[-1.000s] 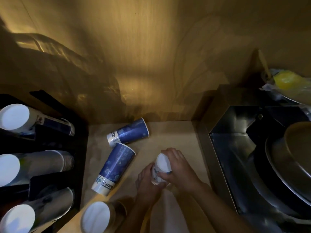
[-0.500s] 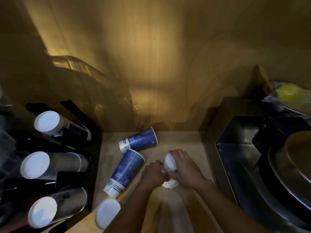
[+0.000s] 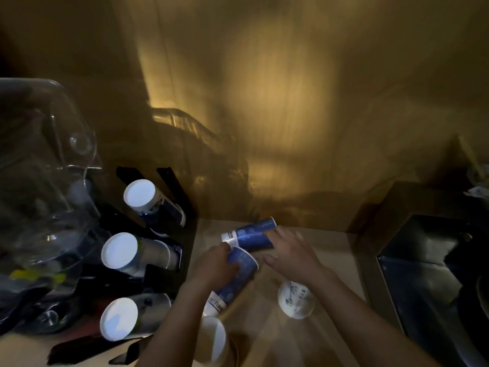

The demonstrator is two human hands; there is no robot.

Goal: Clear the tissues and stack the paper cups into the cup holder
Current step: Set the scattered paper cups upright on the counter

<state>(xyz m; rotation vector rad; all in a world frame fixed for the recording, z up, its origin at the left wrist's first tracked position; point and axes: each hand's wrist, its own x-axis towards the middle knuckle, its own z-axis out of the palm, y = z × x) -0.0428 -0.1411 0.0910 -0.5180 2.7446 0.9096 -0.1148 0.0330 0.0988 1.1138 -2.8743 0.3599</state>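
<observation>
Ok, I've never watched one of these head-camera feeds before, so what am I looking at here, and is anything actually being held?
There is no machine: a camera on a person's head looks down at their bare hands. The left hand grips a blue paper cup lying on the wooden counter. The right hand reaches open toward a second blue cup behind it; whether it touches is unclear. A small white cup stands upside down, unheld. On the left, the black cup holder carries three cup stacks. The picture is dim and blurred.
</observation>
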